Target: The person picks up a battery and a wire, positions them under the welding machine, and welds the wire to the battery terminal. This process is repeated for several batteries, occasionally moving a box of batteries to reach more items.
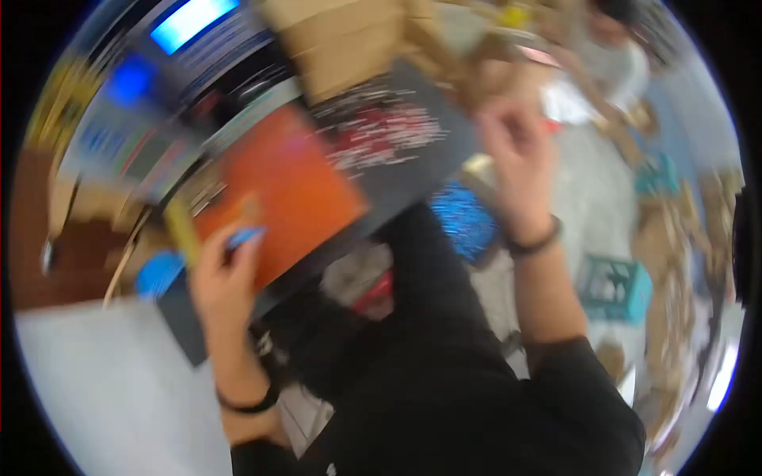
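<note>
A person in black sits or stands, which cannot be told, at a dark table that slants across the view, everything smeared by motion. A pale surface fills the lower left. On the table lies an orange mat, and at the far edge a cardboard box. Beyond the mat, on the dark top, spreads a loose pile of small red and white pieces. A teal crate is well apart at right; nearer, just beside the table's right edge, a bin shows a mass of blue bits. The right hand is raised near that bin, fingers bent inward; blur hides whether it grips anything. The left hand, at the mat's near left edge, pinches a small blue piece between thumb and fingers. Each wrist wears a dark band
</note>
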Motion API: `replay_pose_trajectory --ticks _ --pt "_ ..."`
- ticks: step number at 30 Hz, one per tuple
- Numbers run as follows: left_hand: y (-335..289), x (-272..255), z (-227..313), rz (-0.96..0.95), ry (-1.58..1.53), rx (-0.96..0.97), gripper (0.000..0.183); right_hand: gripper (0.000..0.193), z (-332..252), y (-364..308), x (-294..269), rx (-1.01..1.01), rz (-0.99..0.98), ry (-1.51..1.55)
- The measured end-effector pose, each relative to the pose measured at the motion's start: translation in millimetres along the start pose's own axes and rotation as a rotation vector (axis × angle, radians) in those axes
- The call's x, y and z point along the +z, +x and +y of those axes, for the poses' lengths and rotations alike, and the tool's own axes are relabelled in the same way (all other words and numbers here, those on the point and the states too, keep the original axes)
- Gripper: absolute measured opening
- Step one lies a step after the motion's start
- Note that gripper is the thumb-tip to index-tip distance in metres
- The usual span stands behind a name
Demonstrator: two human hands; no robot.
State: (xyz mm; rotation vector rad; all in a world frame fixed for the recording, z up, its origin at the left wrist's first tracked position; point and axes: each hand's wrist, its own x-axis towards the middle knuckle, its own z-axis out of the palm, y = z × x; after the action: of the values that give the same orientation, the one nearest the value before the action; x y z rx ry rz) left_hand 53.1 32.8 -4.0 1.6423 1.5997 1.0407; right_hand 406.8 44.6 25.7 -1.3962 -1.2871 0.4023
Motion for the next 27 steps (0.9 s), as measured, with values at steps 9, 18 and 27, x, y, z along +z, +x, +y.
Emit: replay_pose_trajectory --ticks 9,18,27 --pt "6 -11 2 0.195 0.076 0.058 0.026 0.007 -43 -39 99 -0.221 -0.503 0.169" --pt "15 -6 -7 0.223 0.005 -0.035 0.027 0.008 -31 -43 115 0.106 -0.693 0.519" --pt "13 -2 -12 0.241 -0.023 0.052 0.024 0.009 -38 -43 117 0.068 -0.662 0.483"
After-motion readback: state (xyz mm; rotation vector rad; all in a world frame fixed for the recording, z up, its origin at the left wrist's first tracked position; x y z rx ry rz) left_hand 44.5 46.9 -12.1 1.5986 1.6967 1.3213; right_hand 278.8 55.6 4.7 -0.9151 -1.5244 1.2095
